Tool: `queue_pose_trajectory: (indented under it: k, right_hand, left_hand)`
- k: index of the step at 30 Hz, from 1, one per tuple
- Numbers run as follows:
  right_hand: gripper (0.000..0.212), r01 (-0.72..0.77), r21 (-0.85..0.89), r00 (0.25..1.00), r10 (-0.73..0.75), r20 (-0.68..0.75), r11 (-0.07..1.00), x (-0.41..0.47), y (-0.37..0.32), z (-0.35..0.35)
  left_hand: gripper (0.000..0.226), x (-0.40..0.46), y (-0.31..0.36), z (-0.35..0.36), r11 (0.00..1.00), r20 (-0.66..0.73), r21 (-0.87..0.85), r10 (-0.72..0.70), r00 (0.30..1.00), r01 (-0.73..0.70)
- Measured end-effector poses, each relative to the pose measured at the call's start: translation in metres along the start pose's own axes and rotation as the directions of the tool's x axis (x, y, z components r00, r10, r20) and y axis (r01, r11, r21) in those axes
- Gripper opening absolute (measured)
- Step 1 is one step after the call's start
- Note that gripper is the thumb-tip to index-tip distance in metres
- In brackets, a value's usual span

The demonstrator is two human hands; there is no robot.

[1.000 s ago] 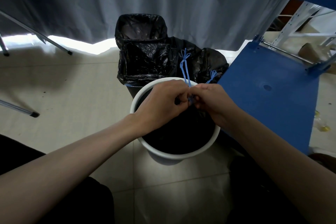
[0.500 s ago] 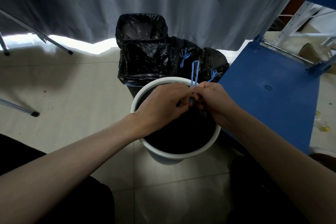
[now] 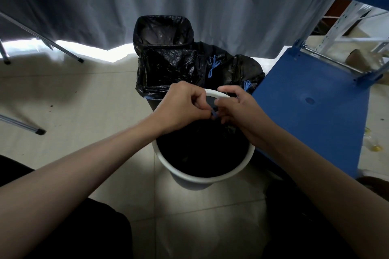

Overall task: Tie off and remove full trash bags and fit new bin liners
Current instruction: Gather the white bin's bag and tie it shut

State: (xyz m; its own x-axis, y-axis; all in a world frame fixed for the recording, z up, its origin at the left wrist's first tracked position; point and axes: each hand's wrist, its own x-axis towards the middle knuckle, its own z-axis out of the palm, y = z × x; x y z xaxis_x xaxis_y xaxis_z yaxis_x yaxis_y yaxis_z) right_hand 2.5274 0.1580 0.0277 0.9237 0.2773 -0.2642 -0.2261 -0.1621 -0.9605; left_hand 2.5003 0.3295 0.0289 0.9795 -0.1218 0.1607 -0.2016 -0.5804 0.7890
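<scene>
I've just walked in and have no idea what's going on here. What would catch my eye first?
Most striking are the two hands, left and right, meeting in the middle over a round white bin and pinching a thin blue drawstring. Just behind stands a square bin with a black liner, with tied black trash bags beside it. A blue shelf board fills the right side.
</scene>
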Motion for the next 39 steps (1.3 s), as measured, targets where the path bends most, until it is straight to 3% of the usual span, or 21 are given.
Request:
queue_pose_trajectory:
  k: [2, 7, 13, 25, 29, 39]
  right_hand:
    - [0.033, 0.085, -0.101, 0.996, -0.084, 0.016, 0.991, -0.003, 0.001, -0.001]
    - [0.014, 0.36, -0.38, 0.933, -0.325, 0.157, 0.852, -0.01, 0.005, 0.001]
    - [0.016, 0.472, -0.57, 0.867, -0.471, 0.162, 0.672, -0.014, 0.009, 0.006]
    - [0.018, 0.379, -0.514, 0.903, -0.428, 0.024, 0.769, -0.021, 0.023, 0.015]
    - [0.024, 0.316, -0.471, 0.928, -0.371, -0.026, 0.824, -0.022, 0.021, 0.016]
    - [0.013, 0.252, -0.534, 0.929, -0.356, -0.098, 0.807, -0.02, 0.023, 0.016]
  left_hand:
    - [0.02, 0.001, -0.004, -0.004, 0.991, 0.033, -0.092, -0.093, 0.995, 0.096]
    - [0.022, -0.001, -0.005, -0.008, 0.926, 0.111, -0.252, -0.26, 0.959, 0.281]
    - [0.022, 0.0, -0.002, -0.012, 0.868, 0.17, -0.294, -0.363, 0.916, 0.399]
    - [0.004, 0.003, -0.004, -0.013, 0.716, 0.324, -0.37, -0.498, 0.804, 0.592]
    - [0.005, 0.002, -0.004, -0.014, 0.685, 0.342, -0.401, -0.505, 0.793, 0.609]
    - [0.017, -0.001, -0.007, -0.014, 0.687, 0.312, -0.445, -0.483, 0.818, 0.575]
